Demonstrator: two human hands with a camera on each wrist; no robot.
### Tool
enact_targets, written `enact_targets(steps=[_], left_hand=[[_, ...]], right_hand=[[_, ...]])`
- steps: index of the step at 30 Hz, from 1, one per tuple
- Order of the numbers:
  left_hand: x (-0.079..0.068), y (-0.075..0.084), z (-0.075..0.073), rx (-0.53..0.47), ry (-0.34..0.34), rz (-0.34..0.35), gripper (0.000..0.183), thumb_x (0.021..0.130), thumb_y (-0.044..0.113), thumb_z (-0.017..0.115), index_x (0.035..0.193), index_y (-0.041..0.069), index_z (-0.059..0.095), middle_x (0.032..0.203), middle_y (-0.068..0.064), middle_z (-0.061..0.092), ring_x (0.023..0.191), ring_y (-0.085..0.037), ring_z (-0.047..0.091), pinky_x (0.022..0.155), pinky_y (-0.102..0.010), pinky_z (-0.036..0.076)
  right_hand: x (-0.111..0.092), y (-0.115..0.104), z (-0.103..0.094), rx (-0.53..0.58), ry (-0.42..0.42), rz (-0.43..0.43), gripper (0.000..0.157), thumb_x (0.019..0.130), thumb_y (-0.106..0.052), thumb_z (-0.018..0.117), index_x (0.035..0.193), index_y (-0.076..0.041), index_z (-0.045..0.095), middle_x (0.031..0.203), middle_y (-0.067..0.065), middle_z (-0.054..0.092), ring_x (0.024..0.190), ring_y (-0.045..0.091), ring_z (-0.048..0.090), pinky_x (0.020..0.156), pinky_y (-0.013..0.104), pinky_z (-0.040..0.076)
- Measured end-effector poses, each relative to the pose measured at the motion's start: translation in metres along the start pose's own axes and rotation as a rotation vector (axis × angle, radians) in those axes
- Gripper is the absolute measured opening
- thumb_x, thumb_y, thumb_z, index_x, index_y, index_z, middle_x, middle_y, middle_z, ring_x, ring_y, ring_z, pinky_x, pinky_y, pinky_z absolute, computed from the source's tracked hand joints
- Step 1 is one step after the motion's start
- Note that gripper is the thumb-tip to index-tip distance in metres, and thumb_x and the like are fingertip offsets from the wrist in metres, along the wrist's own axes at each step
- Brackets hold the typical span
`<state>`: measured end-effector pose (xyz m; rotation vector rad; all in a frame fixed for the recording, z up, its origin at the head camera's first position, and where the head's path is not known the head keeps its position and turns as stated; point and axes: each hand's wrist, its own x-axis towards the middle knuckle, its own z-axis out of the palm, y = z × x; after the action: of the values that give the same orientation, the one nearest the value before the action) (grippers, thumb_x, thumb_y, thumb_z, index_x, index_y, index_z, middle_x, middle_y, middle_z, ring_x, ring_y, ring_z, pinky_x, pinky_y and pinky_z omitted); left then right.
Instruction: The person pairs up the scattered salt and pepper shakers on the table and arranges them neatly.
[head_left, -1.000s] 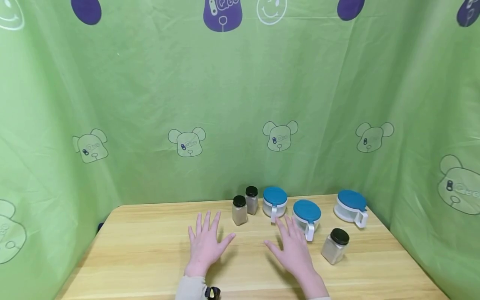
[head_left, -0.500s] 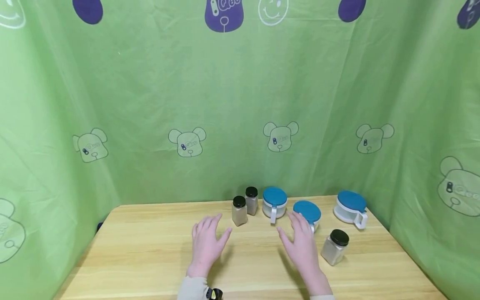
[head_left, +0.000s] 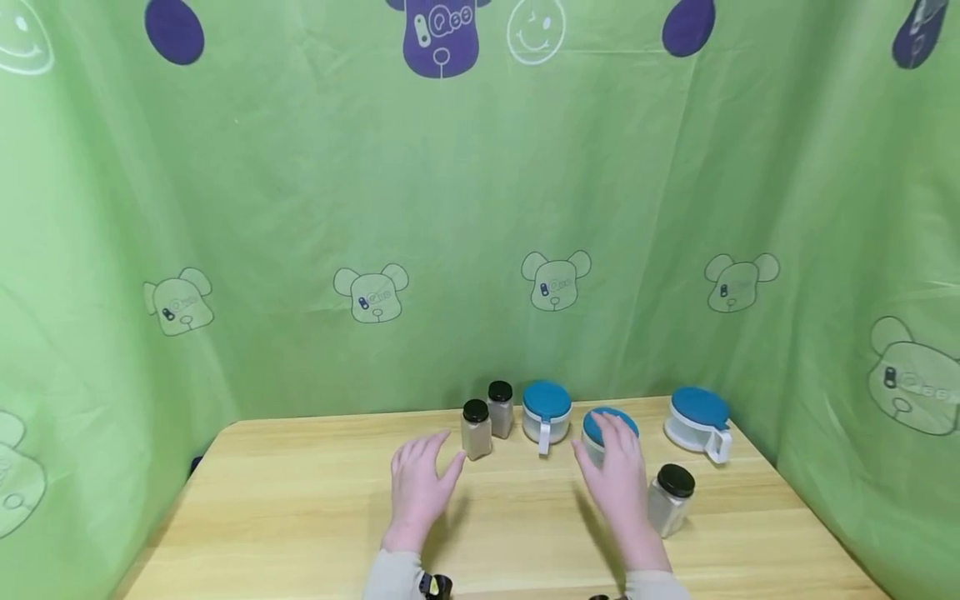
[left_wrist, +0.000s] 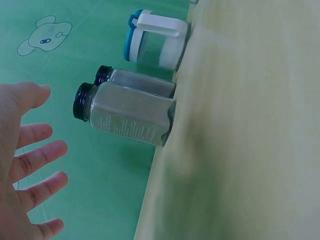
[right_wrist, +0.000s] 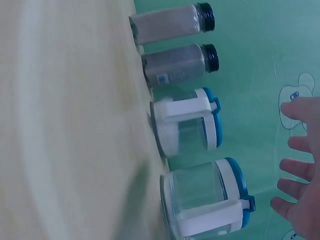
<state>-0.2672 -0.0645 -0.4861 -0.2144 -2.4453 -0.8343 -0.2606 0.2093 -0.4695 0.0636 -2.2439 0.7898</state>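
My left hand (head_left: pixel 418 487) hovers over the table with fingers spread and loosely bent, holding nothing. Nearest to it is a spice jar (head_left: pixel 476 432) with a black lid, with a second black-lidded jar (head_left: pixel 500 410) just behind. My right hand (head_left: pixel 617 479) is also in the air with nothing in it, fingers relaxed. In the head view it partly covers a blue-lidded seasoning pot (head_left: pixel 592 450), whose handle is hidden there; the right wrist view shows the pot (right_wrist: pixel 200 192) apart from the fingers. Right of this hand stands a third black-lidded jar (head_left: pixel 670 504).
Another blue-lidded pot (head_left: pixel 546 414) with a white handle stands near the table's back edge. A third one (head_left: pixel 697 417) is at the far right. The wooden table (head_left: pixel 285 500) meets a green printed curtain (head_left: pixel 450 167) at the back and sides.
My fingers have gone from widely spread to more relaxed and bent. The right hand has moved a little to the right, in front of the middle pot. The jars and pots stay put.
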Motion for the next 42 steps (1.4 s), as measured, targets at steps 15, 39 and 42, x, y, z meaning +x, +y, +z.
enact_targets(steps=[15,39,42], left_hand=[[0.025,0.008,0.021,-0.103,0.041,0.003,0.05,0.088,0.046,0.067,0.126,0.013,0.064,0.123,-0.008,0.068,0.118,-0.031,0.058,0.106,-0.056,0.037],[0.04,0.006,0.041,-0.178,-0.045,-0.146,0.066,0.081,0.053,0.072,0.134,0.016,0.057,0.135,-0.012,0.058,0.129,-0.035,0.047,0.109,-0.057,0.034],[0.039,0.004,0.046,-0.155,-0.049,-0.133,0.069,0.081,0.053,0.072,0.136,0.016,0.055,0.136,-0.013,0.058,0.129,-0.036,0.047,0.108,-0.057,0.035]], right_hand=[[0.025,0.017,0.002,-0.019,-0.052,0.207,0.064,0.085,-0.028,0.074,0.137,0.0,0.049,0.142,0.026,0.043,0.133,0.047,0.036,0.109,0.065,0.029],[0.025,0.034,0.024,-0.082,-0.166,0.42,0.09,0.084,-0.04,0.073,0.15,-0.001,0.026,0.154,0.029,0.019,0.144,0.047,0.014,0.112,0.068,0.023],[0.024,0.033,0.026,-0.071,-0.154,0.456,0.09,0.084,-0.039,0.073,0.15,-0.002,0.025,0.155,0.029,0.017,0.144,0.047,0.012,0.111,0.069,0.023]])
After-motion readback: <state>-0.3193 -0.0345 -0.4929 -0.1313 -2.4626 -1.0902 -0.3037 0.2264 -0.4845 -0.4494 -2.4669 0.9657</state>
